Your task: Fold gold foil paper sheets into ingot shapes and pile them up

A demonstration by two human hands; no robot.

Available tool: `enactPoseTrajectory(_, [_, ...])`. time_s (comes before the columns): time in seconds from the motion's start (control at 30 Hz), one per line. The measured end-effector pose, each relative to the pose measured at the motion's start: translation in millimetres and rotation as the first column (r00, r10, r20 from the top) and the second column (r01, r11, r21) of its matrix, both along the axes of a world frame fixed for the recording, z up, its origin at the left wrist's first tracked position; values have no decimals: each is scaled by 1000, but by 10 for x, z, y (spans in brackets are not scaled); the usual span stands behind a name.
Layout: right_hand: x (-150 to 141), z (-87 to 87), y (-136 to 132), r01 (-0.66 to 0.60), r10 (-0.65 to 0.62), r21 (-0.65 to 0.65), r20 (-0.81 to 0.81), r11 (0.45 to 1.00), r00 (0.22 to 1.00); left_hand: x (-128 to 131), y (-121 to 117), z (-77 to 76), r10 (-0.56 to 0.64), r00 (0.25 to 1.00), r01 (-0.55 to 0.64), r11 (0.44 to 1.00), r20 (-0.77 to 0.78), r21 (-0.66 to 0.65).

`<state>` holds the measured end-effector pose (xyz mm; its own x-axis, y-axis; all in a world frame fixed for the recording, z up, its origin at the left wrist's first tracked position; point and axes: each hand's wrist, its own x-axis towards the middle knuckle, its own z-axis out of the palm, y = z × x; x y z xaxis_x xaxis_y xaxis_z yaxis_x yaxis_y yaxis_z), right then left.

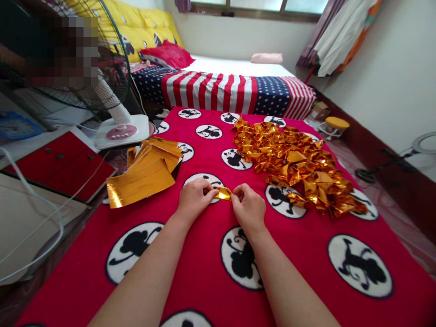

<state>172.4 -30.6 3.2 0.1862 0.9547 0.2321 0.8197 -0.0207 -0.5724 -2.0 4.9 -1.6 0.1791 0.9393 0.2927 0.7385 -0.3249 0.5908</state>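
Between my two hands is a small folded piece of gold foil paper (224,194), shiny and narrow. My left hand (196,196) pinches its left end between thumb and fingers. Its right end is pinched by my right hand (250,204). Both hands are just above the red cloth (194,245) patterned with black figures in white circles. Flat gold foil sheets (145,177) lie in a loose fanned stack to the left. A large heap of folded gold foil pieces (293,159) spreads in rows to the right.
A white fan base (122,129) stands at the left, beside a red panel (57,159) and a loose white cable. Beyond the cloth is a bed with a flag-pattern cover (211,91). A yellow stool (337,123) sits on the floor at right.
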Motion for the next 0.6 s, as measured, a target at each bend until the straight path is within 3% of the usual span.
enactPoseTrajectory(0.23, [9,-29,-4,-4,5,19,-40,1000,999,11,-3,30,12,1000,-12,1000,-24,10])
enactPoseTrajectory(0.4, [-23,-2,20,17,-17,-10,17,1000,1000,47,-20,32,90,993,-91,996,-71,-14])
enactPoseTrajectory(0.6, [-24,-2,22,-19,19,2,90,1000,996,65,-39,21,106,990,-105,994,-92,13])
